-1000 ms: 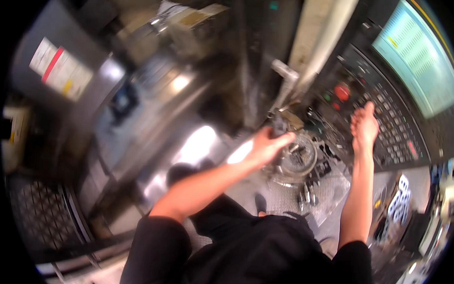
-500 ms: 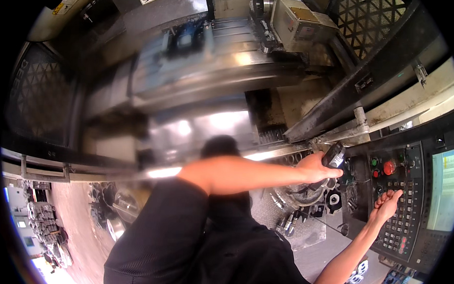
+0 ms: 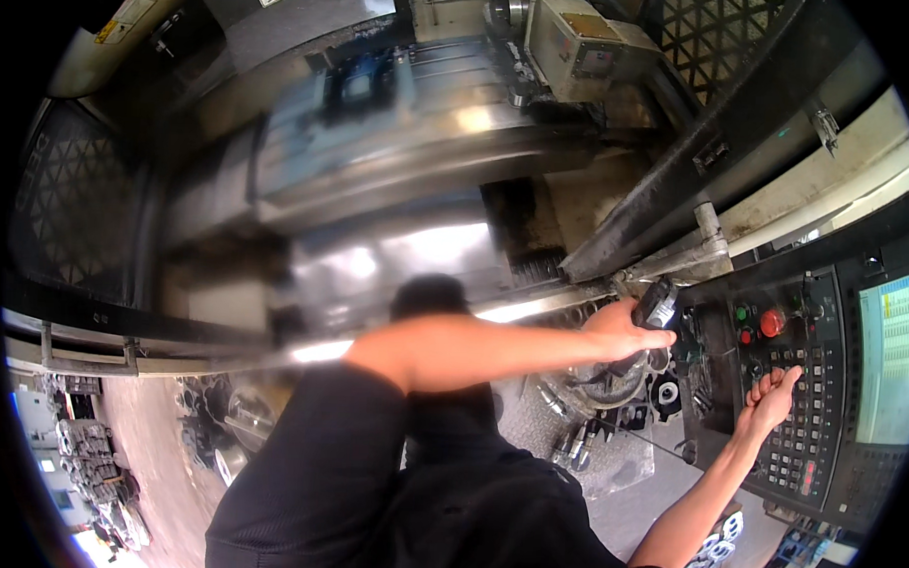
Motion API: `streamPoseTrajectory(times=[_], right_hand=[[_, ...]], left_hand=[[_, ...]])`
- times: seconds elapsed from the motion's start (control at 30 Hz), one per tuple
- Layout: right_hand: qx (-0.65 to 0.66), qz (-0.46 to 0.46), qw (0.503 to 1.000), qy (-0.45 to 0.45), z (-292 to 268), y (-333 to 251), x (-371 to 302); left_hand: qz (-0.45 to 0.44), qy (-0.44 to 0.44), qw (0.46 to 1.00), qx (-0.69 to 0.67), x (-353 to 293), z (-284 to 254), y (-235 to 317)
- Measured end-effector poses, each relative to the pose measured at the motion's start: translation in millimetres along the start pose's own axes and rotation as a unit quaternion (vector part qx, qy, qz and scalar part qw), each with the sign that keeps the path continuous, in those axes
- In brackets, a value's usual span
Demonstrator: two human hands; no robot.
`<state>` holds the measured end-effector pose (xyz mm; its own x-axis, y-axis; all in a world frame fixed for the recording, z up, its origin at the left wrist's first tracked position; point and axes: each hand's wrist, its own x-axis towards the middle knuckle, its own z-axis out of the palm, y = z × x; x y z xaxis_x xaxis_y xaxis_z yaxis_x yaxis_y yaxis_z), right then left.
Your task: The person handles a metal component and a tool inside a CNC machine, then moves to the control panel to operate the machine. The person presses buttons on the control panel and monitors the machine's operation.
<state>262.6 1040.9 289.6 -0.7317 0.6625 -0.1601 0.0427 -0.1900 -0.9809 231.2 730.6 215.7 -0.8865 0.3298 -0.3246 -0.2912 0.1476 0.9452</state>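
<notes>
My left arm reaches across to the right, and my left hand (image 3: 621,332) is wrapped round a black handheld device (image 3: 659,303) with a pale label. Its exact kind I cannot make out. The device is beside the machine's control panel (image 3: 840,298). My right hand (image 3: 768,400) is over the panel's keypad (image 3: 789,459), its fingers curled in and nothing visible in them. The thumb points up at the upper rows of keys; whether it presses one I cannot tell. A lit screen (image 3: 886,364) is to the right of the keys.
Ahead lies a machine bed (image 3: 431,93), blurred, with a dark fixture (image 3: 356,85) on it. A red stop button (image 3: 772,322) sits above the keypad. Below the left hand are metal parts and tool holders (image 3: 577,447) on a tabletop. A heavy door frame (image 3: 719,153) slants at right.
The whole view has shifted slightly. My left hand keeps its hold on the black device, and my right hand stays over the keypad with its fingers curled.
</notes>
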Motion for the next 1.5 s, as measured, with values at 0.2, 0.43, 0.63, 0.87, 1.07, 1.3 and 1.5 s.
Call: streamPoseTrajectory(times=[0.2,0.43,0.63,0.87,1.07,1.3,1.5], right_hand=[[0.007,0.0,1.0,-0.002,2,0,0],[0.006,0.005,1.0,-0.002,2,-2,-2],[0.011,0.011,1.0,-0.001,5,-1,-2],[0.014,0.011,1.0,-0.007,1,-1,0],[0.009,0.014,1.0,-0.006,-1,-1,0],[0.018,0.024,1.0,-0.008,1,-3,-1],[0.016,0.024,1.0,-0.005,0,-3,-1]], left_hand=[[0.005,0.007,1.0,-0.029,7,5,-11],[0.002,0.02,1.0,-0.014,6,3,-8],[0.009,0.031,0.999,-0.006,7,4,-10],[0.008,0.021,1.0,-0.019,5,4,-8],[0.003,0.011,1.0,-0.019,3,4,-5],[0.004,0.016,1.0,-0.015,1,3,-2],[0.013,0.013,1.0,-0.019,7,7,-11]])
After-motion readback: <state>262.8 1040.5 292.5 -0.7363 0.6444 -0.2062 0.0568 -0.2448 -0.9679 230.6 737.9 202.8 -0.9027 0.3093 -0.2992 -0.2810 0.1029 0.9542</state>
